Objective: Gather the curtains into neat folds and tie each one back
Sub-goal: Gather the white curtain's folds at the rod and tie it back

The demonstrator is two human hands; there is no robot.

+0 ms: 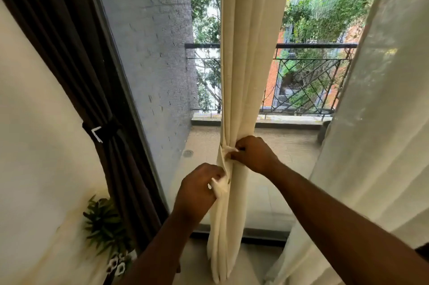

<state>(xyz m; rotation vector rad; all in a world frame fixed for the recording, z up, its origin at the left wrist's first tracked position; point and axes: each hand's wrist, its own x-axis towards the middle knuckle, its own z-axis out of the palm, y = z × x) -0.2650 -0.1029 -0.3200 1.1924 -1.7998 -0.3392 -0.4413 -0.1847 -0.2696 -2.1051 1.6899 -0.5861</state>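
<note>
Head view: cream curtain (246,64), gathered in vertical folds, hanging at mid-window. Cream tie-back strip (226,159) wrapped round its waist. Right hand (254,154), fingers curled, pinching one strip end against the front of the bundle. Left hand (199,189), lower and just left of the curtain, fingers curled round the other strip end; a knot seems formed, though cloth hides it. Dark brown curtain (76,57) at left, bound by its band (104,130). Sheer curtain (371,122) at right. Potted plant (104,222) lower left.
</note>
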